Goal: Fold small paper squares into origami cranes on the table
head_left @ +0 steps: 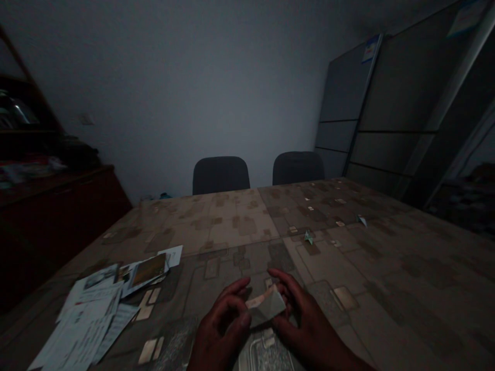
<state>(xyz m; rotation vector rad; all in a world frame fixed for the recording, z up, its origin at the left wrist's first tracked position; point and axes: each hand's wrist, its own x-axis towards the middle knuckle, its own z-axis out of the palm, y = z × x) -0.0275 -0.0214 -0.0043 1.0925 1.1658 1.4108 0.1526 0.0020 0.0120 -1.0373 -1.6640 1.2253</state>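
Note:
Just above the near part of the table, a small folded piece of paper [266, 307] is between my hands. My left hand [226, 322] pinches its left end with thumb and fingers. At its right end, my right hand [303, 319] grips it, the thumb low and the index finger raised above the paper. One face looks pale grey-green and the upper edge is lighter and pinkish. The room is dim, so finer creases do not show.
Loose printed sheets and cards [91, 309] lie spread at the left. Farther off stand a small green folded paper piece [308, 237] and a pale one [362, 220]. Two chairs [221, 175] are behind the patterned table [232, 226].

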